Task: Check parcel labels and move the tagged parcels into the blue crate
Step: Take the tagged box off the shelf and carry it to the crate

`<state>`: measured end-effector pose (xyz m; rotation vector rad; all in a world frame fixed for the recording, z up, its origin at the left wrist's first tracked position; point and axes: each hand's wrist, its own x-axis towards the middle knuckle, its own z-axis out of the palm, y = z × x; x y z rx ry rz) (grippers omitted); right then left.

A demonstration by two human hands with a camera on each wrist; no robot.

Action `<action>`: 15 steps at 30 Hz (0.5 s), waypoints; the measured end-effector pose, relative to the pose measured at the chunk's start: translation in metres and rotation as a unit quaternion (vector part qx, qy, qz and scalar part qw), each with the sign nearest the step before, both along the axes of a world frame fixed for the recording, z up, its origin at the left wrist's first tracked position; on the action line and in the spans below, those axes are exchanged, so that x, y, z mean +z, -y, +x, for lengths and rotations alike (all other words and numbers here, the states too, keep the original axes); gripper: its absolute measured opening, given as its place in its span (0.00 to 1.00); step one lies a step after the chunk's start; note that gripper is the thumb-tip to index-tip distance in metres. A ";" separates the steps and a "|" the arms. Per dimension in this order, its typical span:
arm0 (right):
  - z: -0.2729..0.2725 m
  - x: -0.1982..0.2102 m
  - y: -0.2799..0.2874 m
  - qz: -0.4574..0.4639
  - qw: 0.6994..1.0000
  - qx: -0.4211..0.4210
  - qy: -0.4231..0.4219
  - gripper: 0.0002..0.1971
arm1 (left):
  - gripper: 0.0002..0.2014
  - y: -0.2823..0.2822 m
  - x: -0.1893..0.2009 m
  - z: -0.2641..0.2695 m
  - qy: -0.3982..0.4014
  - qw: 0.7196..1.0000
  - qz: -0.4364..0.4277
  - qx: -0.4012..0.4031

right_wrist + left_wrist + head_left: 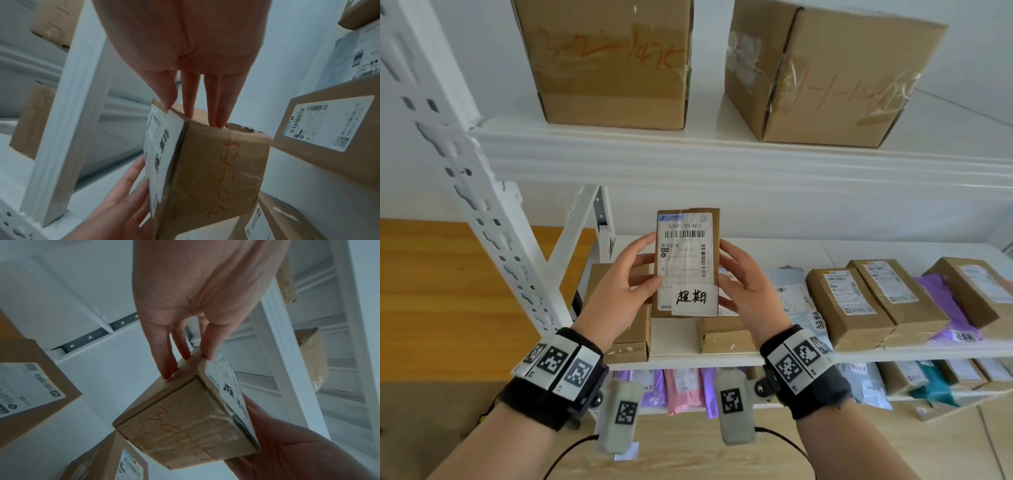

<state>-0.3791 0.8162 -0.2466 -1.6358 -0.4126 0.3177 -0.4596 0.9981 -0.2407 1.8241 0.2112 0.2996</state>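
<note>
Two hands on one small cardboard parcel (687, 263) right now: you've got it lifted up in front of the middle shelf (825, 353), label facing you. Your left hand (619, 284) grips the left edge, thumb on the front face and fingers (164, 356) running along the side, and your right hand (750, 284) does the same on the right edge, fingers (213, 107) laid straight down the side of the box. So it's pinched between both hands, not resting on anything. The shipping label (683, 253) covers most of the front, reads 520F-Y8 A03 at the top with a barcode under it, and there's a white tag (693, 298) with black handwritten characters stuck over the bottom part. From the wrist views you can also see reddish scrawl on the taped end of the box (224, 175). Behind it, the shelf holds more brown boxes (849, 305), a grey mailer bag (794, 298) and a purple mailer (945, 308). Two bigger cartons (613, 61) sit on the top shelf, each with red marker writing, and pink and purple bags (681, 387) show on the shelf below.
</note>
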 end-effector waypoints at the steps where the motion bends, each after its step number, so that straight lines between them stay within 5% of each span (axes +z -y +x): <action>1: -0.002 0.001 0.002 0.000 1.000 0.006 0.005 0.27 | 0.32 0.000 0.002 -0.003 0.004 1.000 0.011 -0.003; 15: -0.032 0.024 0.018 0.004 0.999 0.016 0.031 0.32 | 0.33 0.006 0.023 -0.029 0.024 0.997 0.071 -0.029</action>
